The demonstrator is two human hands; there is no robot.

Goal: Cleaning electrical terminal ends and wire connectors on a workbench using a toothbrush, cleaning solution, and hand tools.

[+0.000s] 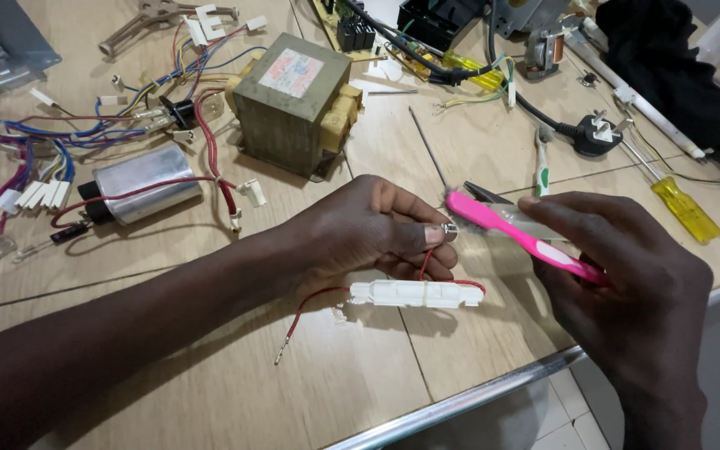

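My left hand pinches a small metal terminal at the end of a thin red wire. That wire runs down to a white plastic fuse holder hanging just under the hand, above the wooden table. My right hand grips a pink toothbrush by its handle. The brush head touches the metal terminal at my left fingertips.
A block-shaped transformer and a silver capacitor with coloured wiring lie at the back left. A yellow screwdriver, a black plug, a circuit board and dark cloth sit at the back right. The table's metal edge runs in front.
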